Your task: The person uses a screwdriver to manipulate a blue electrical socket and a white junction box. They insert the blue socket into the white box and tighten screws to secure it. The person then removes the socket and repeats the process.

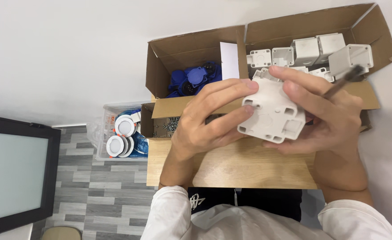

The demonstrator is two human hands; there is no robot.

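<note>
Right box [364, 22] holds white housings [306, 51]; left box [160, 58] holds blue caps [195, 78]; small box [148, 121] holds screws [167, 126]. Left hand [204, 118] and right hand [327, 111], fingers curled, grip a white housing [273, 113] above the tabletop [249, 166]; the right also pinches a screwdriver [344, 80].

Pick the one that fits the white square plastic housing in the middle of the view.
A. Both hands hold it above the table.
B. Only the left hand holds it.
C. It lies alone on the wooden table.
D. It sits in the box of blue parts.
A: the left hand and right hand both grip the white housing above the wooden table.
</note>
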